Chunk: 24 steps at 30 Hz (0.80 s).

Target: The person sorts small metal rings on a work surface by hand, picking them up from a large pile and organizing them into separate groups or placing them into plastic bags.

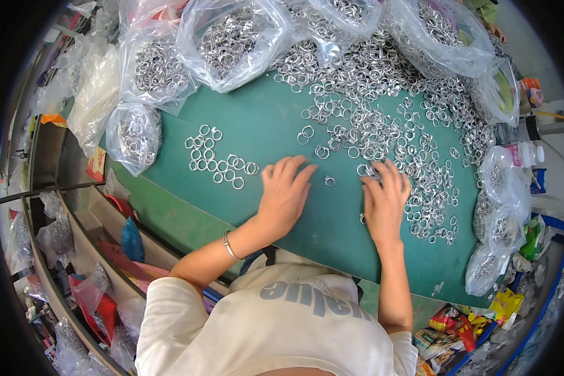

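Note:
Many silver metal rings [373, 135] lie loose on a green tabletop [244, 116], heaped toward the back and right. My left hand [284, 195] hovers over the middle of the table, its fingers bent and apart, with no ring visible in it. To its left lies a small flat group of rings [214, 164]. My right hand [385, 200] is at the near edge of the loose rings, fingers spread, the tips touching or just beside a ring [363, 170]; its fingertips are slightly blurred. A single ring [329, 181] sits between my two hands.
Clear plastic bags of rings [235, 47] line the back edge, with a smaller bag [133, 138] at the left. More ring bags [500, 225] hang along the right edge. Shelving compartments [100, 229] stand at lower left; colourful packets [454, 326] lie at lower right.

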Motion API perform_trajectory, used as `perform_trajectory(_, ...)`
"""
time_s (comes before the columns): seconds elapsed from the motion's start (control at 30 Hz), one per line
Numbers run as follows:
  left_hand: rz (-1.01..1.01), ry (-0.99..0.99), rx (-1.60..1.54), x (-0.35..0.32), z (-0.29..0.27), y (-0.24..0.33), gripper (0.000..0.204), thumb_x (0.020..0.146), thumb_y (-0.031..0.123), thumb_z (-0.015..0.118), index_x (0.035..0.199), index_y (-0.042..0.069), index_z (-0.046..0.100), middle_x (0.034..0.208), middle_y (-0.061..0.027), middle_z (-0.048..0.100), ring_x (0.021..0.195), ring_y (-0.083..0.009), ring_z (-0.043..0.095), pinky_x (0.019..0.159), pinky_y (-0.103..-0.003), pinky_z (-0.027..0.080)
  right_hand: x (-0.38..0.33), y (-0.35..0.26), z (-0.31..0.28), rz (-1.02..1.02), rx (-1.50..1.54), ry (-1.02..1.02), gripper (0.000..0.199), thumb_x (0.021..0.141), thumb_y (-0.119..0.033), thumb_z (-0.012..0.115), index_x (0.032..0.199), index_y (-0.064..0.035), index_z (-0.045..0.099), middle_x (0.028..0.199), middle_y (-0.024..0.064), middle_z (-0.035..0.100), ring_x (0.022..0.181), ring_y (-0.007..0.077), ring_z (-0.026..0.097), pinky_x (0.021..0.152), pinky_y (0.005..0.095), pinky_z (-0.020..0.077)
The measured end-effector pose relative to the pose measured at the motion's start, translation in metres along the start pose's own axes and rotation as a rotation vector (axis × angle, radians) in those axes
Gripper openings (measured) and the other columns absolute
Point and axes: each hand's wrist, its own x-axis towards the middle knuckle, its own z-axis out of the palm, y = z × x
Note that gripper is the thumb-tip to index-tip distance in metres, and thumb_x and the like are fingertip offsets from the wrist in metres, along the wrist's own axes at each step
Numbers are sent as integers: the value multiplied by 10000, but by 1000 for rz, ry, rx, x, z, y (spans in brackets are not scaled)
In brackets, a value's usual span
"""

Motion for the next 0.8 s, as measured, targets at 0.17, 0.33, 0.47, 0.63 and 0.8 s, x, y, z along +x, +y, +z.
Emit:
perform_trajectory(0.17,145,-214,-11,26,12,6,398,796,42,637,1180,60,535,1159,-108,509,1027,-279,518,844,-381,393,-11,19,1,295,-45,231,210,808,-37,635,1013,-80,616,1043,82,579,942,261,526,886,404,346)
perform_trajectory(0.33,53,-128,-198,35,22,-9,289,802,29,622,1087,32,573,1151,-131,506,864,-296,568,745,-385,467,1,6,-2,235,-19,276,213,807,-44,632,1018,-73,620,1039,69,570,998,259,506,890,406,338)
perform_trajectory(0.47,90,143,-241,66,27,-1,245,794,25,623,1037,33,593,1123,-138,515,868,-294,544,774,-391,454,29,-7,4,135,-64,186,210,800,-68,651,1009,-59,626,1036,84,559,1009,272,497,904,420,329)
perform_trajectory(0.63,321,-29,104,74,39,2,198,787,38,614,983,31,589,1099,-127,521,967,-276,490,779,-377,390,20,8,6,234,-177,107,184,781,-107,668,951,-55,625,1054,94,534,1039,268,475,933,457,303)
perform_trajectory(0.8,352,-92,25,53,33,7,150,781,54,618,923,32,578,1066,-104,532,949,-255,491,746,-368,370,12,11,0,379,-186,190,235,785,-45,601,1019,-33,578,1101,107,514,1073,286,464,945,489,281)
